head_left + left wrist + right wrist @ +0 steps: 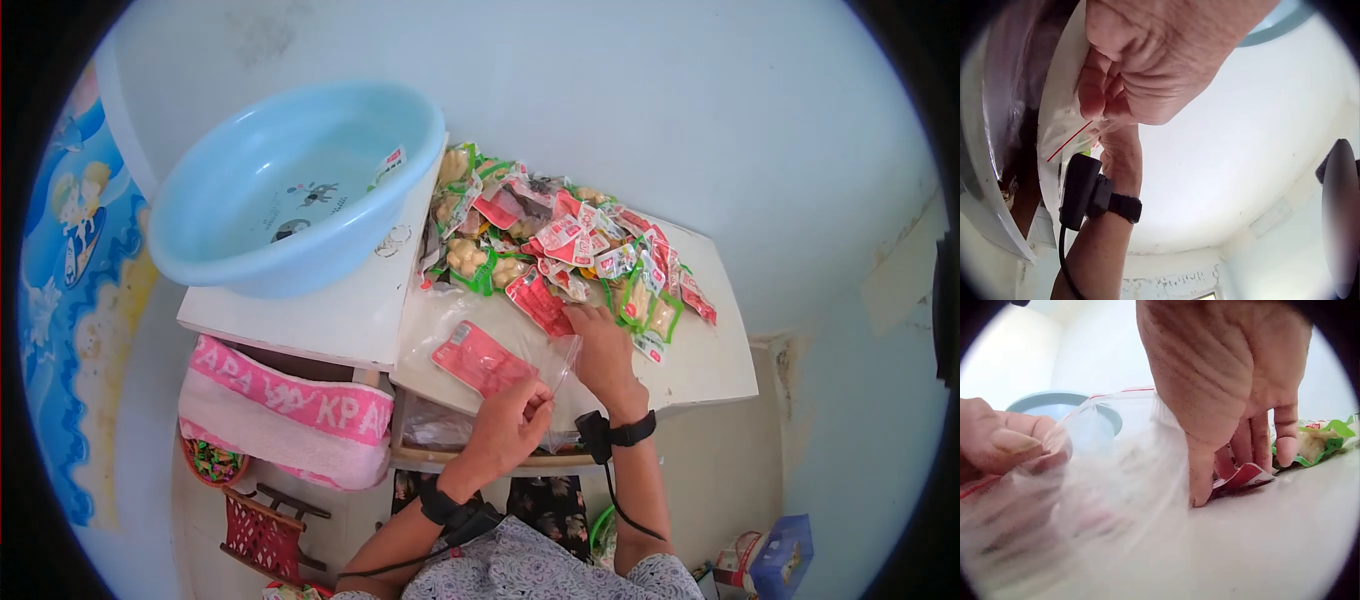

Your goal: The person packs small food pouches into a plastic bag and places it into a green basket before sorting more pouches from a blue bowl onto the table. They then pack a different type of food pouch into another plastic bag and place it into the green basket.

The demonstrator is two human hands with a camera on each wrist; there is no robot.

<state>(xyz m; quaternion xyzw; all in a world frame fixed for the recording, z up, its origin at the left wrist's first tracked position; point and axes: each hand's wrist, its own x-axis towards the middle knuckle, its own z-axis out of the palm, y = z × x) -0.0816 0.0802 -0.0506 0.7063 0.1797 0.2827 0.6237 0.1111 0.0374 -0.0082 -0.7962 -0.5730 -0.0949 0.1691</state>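
Observation:
My left hand (512, 430) pinches the rim of a clear zip bag (1116, 456), its red zip line showing in both wrist views. Inside the bag, spread on the white table, lies a red snack packet (482, 358). The right hand (603, 358) reaches past the bag to the near edge of the pile. Its thumb and fingers grip the edge of another red packet (538, 303), which tilts up between them in the right wrist view (1244, 476). A green-edged packet (1313, 445) lies just beyond those fingers.
A heap of mixed snack packets (560, 235) covers the back of the white table (715, 350). On the left, a large blue basin (300, 190) stands on a white surface, with a pink and white towel (285, 415) below it. An opened drawer (435, 425) holds clear plastic.

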